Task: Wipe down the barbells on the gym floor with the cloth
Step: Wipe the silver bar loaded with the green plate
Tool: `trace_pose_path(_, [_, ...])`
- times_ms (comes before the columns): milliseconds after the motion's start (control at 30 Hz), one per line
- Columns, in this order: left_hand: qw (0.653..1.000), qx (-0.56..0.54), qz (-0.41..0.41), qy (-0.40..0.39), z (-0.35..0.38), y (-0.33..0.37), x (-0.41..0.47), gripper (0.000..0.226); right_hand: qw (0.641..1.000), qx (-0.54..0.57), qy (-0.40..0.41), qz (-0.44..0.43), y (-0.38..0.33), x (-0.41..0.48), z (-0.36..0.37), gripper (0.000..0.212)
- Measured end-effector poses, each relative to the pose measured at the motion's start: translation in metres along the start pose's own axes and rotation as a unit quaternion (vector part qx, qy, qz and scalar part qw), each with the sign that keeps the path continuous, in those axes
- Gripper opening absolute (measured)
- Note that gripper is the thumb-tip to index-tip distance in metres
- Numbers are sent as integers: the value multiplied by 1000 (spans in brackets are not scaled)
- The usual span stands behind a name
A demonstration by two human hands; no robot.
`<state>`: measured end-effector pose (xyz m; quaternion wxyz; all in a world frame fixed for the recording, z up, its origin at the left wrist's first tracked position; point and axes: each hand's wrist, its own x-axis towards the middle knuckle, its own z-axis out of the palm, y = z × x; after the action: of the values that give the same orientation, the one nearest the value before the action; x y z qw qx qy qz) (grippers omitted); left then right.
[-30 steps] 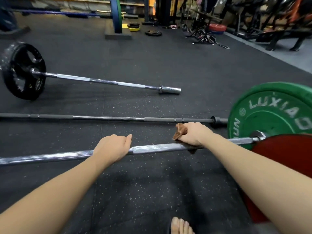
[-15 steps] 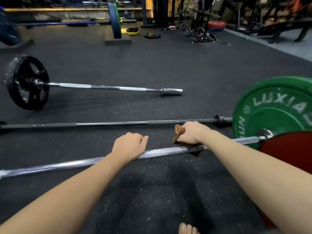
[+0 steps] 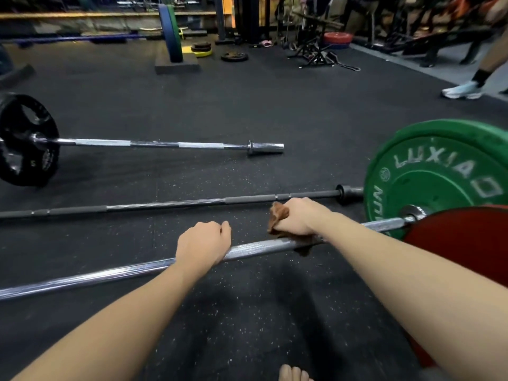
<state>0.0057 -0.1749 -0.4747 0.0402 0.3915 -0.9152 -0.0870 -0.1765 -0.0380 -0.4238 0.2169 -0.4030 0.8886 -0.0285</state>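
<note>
Wiping step under way: right hand (image 3: 298,215) grips the brown cloth (image 3: 278,214) wrapped round the chrome barbell (image 3: 253,248), and left hand (image 3: 203,244) curls over the shaft just beside. The next move probably calls for a firm slide along the bar toward the green plate (image 3: 439,174).

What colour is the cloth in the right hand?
Reddish brown; the cloth shows best in the head view.

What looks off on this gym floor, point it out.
The far barbell is loaded lopsided: a black plate on its left end, its right sleeve bare. Also, bare toes show at the bottom edge near the red plate, probably risky around heavy weights.
</note>
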Motion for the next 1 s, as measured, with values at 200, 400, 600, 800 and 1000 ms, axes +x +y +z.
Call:
trace_pose_path(200, [998, -25, 39, 32, 2, -2, -2, 56, 998, -5, 56, 26, 12, -7, 8, 42])
trace_pose_path(400, [997, -13, 50, 50, -1, 1, -6, 50, 994, 81, 62, -40, -2, -17, 18, 35])
trace_pose_path(600, [999, -2, 42, 26, -1, 3, -5, 47, 994, -30, 72, 73, 55, -15, -7, 51])
trace_pose_path(800, [999, 16, 35, -14, -5, 7, 1, 46, 989, -51, 75, 114, 47, -11, -3, 46])
trace_pose_path(1000, [999, 8, 39, -14, -6, 7, -2, 46, 998, 28, 32, 42, 13, -2, 11, 44])
